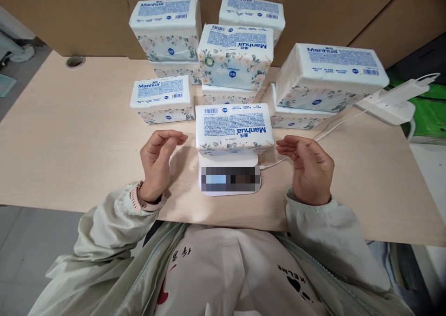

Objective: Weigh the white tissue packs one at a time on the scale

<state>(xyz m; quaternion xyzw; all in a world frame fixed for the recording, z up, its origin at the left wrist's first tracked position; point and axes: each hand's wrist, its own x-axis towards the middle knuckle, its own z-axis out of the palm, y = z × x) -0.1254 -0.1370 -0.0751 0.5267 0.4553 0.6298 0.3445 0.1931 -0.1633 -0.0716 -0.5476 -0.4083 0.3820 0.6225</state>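
Observation:
A white tissue pack (pixel 234 129) with blue print and a floral side lies flat on a small white scale (pixel 229 179) near the table's front edge. My left hand (pixel 157 163) hovers just left of the pack, fingers curved and apart, holding nothing. On the other side of the pack, my right hand (pixel 309 167) is held the same way, a short gap from it. Neither hand touches the pack. A pink watch sits on my left wrist.
Several more tissue packs stand stacked behind the scale: a single one (pixel 162 98) at left, piles (pixel 235 55) in the middle, a stack (pixel 327 76) at right. A white charger block (pixel 392 100) with a cable lies right. The wooden table (pixel 69 139) backs onto cardboard boxes.

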